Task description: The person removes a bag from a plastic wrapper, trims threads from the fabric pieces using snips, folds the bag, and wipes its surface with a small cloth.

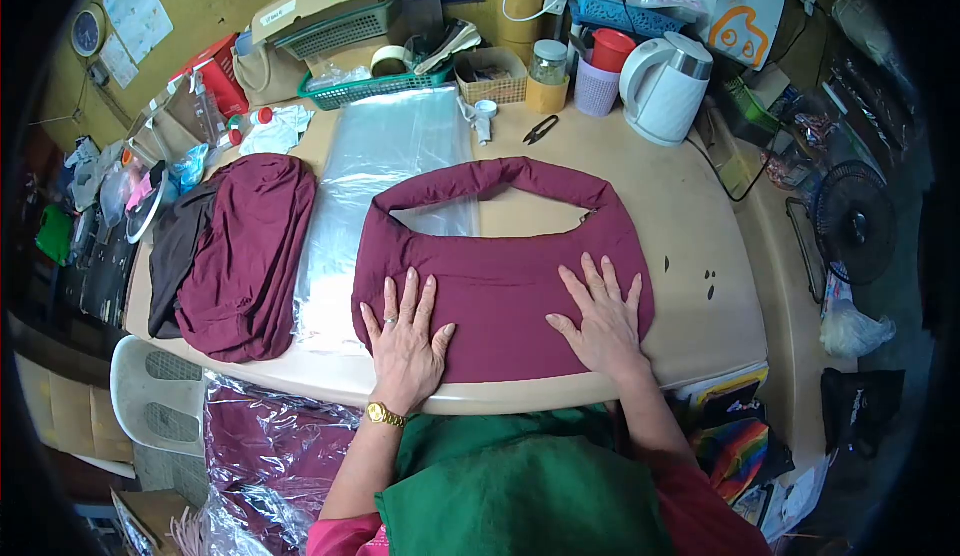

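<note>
A maroon fabric shoulder bag (490, 301) lies flat on the tabletop in front of me, its padded strap (500, 174) curving away at the far side. My left hand (405, 341) rests on the bag's lower left, fingers spread. On its lower right lies my right hand (600, 316), also with fingers apart. Neither hand grips anything. Part of the bag overlaps a stack of clear plastic bags (385, 146). To the left sits a pile of maroon bags (250, 266) with a dark piece (180, 266) beside it.
Thread snips (541, 130) lie beyond the strap. A white kettle (665, 91), a purple cup (597, 86), a glass jar (549, 62) and a green basket (380, 91) line the table's back. A white stool (155, 396) and plastic-wrapped maroon goods (275, 446) are below the front left edge.
</note>
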A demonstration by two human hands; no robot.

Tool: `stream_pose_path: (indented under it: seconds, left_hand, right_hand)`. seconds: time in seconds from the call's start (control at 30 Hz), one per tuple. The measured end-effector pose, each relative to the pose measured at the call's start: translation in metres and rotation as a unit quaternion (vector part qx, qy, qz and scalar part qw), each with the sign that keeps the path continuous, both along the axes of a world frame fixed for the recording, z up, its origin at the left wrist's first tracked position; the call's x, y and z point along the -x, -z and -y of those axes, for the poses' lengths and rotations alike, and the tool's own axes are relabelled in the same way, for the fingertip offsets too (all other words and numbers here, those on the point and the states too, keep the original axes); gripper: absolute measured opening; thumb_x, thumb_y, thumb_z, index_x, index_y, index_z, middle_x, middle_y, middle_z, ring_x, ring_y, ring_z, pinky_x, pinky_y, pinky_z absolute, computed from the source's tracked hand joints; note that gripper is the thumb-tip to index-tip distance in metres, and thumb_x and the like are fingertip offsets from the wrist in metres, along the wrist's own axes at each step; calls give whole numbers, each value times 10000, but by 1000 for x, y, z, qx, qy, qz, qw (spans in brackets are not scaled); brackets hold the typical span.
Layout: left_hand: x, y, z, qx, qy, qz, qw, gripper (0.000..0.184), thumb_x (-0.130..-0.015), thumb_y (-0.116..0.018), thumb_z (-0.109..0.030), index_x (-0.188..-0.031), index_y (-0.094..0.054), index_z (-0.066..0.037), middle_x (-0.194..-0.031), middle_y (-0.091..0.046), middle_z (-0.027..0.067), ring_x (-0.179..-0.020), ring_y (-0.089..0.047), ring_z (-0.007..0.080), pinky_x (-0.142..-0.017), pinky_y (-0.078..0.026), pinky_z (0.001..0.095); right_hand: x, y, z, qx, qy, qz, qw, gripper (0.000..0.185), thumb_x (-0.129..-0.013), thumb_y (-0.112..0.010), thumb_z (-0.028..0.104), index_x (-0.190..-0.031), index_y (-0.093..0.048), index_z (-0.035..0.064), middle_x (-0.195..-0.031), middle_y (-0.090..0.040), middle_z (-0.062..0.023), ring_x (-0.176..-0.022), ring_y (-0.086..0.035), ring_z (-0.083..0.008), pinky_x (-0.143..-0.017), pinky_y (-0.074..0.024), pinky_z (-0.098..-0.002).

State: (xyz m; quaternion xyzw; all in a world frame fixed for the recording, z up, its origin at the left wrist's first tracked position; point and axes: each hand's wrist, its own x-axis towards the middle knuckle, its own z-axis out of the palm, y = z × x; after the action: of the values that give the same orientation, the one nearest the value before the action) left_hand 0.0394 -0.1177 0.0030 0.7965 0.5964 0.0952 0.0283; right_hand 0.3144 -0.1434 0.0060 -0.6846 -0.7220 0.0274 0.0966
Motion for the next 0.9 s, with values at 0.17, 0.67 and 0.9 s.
stream_pose_path:
  seconds: [0.17, 0.67, 0.9]
  left_hand:
    - [11, 1, 10, 1, -2, 23, 1000, 704, -965, -462, -480, -1526, -287, -92, -1601, -211, 155, -1464, -180, 414, -1159, -122, 604]
    - [-27, -14, -103, 353, -69, 843, 400, 948, -906, -676, -430, -1474, -142, 109, -1558, -176, 286, -1462, -205, 359, -1162, -277, 452]
    - [20, 22, -122, 258, -97, 939, 205, 488, -992, -551, -318, -1337, -412, -2, -1407, -457, 183, -1324, -443, 320, -1096, -407, 494]
  right_hand:
    - [-5, 2, 6, 24, 0, -5, 1000, 706, -919, -503, 587, -1492, -383, 192, -1577, -268, -149, -1475, -177, -348, -1148, -39, -650]
    - [13, -16, -113, 122, 140, -890, 416, 953, -896, -585, 606, -1433, -286, -121, -1442, -419, -288, -1341, -445, -354, -1100, -377, -455]
    - [-33, 33, -113, -30, 70, -972, 223, 952, -890, -595, 598, -1419, -226, -103, -1419, -361, -243, -1268, -486, -352, -1029, -448, -450]
